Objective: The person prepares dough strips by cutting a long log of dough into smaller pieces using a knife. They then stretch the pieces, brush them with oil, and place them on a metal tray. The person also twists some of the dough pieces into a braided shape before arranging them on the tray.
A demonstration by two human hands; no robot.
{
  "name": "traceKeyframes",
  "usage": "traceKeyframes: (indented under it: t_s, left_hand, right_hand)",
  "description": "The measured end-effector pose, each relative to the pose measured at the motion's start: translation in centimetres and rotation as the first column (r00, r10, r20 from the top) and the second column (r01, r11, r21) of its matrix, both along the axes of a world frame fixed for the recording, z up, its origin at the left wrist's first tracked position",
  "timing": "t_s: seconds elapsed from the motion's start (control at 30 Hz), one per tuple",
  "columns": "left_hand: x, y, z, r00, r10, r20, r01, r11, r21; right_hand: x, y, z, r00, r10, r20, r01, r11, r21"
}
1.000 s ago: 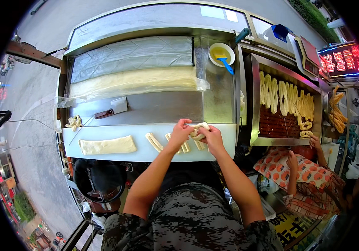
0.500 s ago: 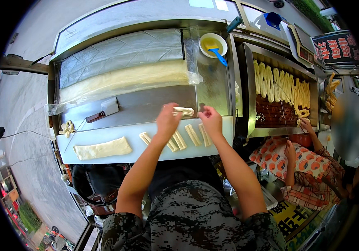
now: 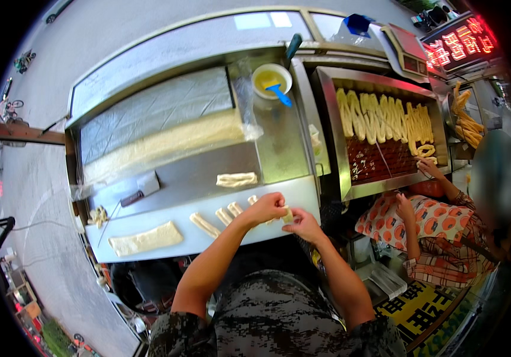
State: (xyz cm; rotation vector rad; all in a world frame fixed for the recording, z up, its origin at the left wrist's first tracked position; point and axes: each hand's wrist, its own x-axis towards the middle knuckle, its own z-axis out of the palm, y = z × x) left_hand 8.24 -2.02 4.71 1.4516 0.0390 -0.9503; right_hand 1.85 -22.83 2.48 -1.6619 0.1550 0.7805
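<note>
My left hand (image 3: 267, 209) and my right hand (image 3: 305, 226) meet over the right part of the white board (image 3: 249, 239). Between their closed fingertips is a short pale dough strip (image 3: 288, 215), partly hidden by the fingers. Left of my hands lie several cut dough strips (image 3: 205, 225), some partly covered by my left hand. A stacked dough piece (image 3: 236, 179) rests on the steel surface beyond. Farther left on the board is a flat dough slab (image 3: 145, 239).
A wide-bladed cutter (image 3: 131, 199), a thin rod and dough scraps (image 3: 97, 216) lie left. Behind, a long dough roll (image 3: 172, 140) sits under plastic. A bowl (image 3: 271, 70) holds yellow liquid and a blue brush. Right, a co-worker's hands (image 3: 428, 168) are at a fryer (image 3: 350, 193) of dough sticks.
Both hands have come nearer from the steel surface to the board's right end. The stacked dough piece was let go on the steel, and another dough strip is now held.
</note>
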Motion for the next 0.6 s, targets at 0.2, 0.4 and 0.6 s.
traceKeyframes:
  t_s: [0.2, 0.4, 0.6]
  left_hand:
    - [-0.1, -0.1, 2.6, 0.936, 0.259, -0.239, -0.316, 0.918, -0.239]
    - [0.7, 0.3, 3.5, 0.978, 0.203, -0.039, -0.206, 0.972, -0.115]
    - [0.8, 0.4, 4.3, 0.987, -0.134, 0.087, 0.118, 0.980, 0.163]
  right_hand:
    - [0.6, 0.4, 0.7, 0.957, -0.168, -0.237, 0.227, 0.941, 0.250]
    - [1.9, 0.9, 3.2, 0.933, -0.187, -0.307, 0.287, 0.903, 0.321]
    - [1.7, 1.5, 2.4, 0.814, -0.446, -0.372, 0.571, 0.734, 0.369]
